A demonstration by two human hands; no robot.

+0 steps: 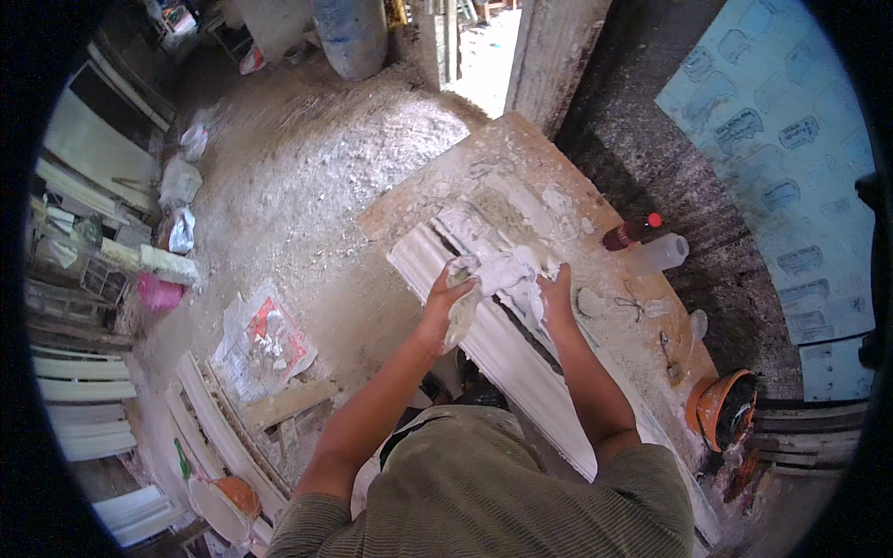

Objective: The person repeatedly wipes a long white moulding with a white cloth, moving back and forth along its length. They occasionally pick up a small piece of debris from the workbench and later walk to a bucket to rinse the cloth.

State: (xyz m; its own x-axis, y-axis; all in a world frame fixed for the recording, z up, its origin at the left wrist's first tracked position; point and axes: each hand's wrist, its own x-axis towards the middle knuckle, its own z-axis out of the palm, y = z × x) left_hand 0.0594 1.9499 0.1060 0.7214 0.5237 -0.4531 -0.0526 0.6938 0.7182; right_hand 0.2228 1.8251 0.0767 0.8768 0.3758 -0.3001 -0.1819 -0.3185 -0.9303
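Note:
Between my two hands a wet white clump (505, 271), coated in what looks like plaster, stretches over the far part of a long white moulding (521, 372). My left hand (452, 290) grips its left end, thumb on top; a loose flap hangs down below that hand. The right end is held in my right hand (556, 290), whose fingers are partly hidden by the white material. The moulding has ridges running along it and a dark gap near its middle. It lies at a slant across a plaster-smeared wooden table (409, 206).
On the table's right side are a dark bottle with a red cap (633, 231), a translucent plastic bottle (662, 253) and an orange bucket (714, 405). White strips (233, 437) and a plaster-strewn sack (265, 339) lie at the left. A blue barrel (351, 37) stands far off.

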